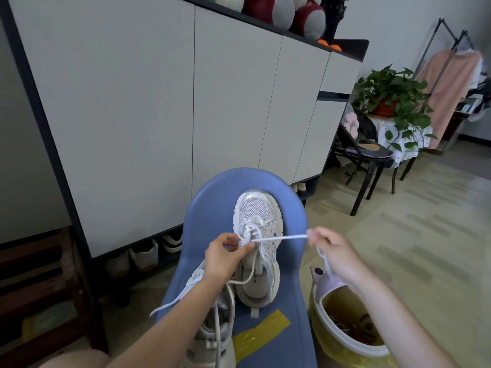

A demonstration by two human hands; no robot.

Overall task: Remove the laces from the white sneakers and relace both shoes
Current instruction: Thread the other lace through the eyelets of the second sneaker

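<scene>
Sitting upright on a blue chair (202, 208), toe pointing away: one white sneaker (256, 248). Lying beside and nearer, partly under the left forearm: the second sneaker (212, 330), its own loose lace (170, 304) trailing off the chair's left edge.

Left hand (225, 257): pinching the lace (279, 238) right at the far sneaker's eyelets, thumb and forefinger closed on it, other fingers curled, knuckles resting against the shoe's tongue area.

Right hand (333, 252): grasping the same lace out to the right of the shoe, fingers curled round it, well apart from the sneaker. Stretching taut and nearly level between the two hands: a straight run of lace. Hanging down below the right hand: the lace's free end, blurred.

Looping loosely over the far sneaker's upper eyelets and down across its opening: more of that lace.

Sticking to the chair seat near the sneakers: a strip of yellow tape (261, 333). Standing on the floor just right of the chair: a bin (345, 338) lined with a yellow bag. Standing behind the chair: a white cabinet (159, 102) with shoes beneath it. Farther right: a potted plant (390, 94) on a covered stand.
</scene>
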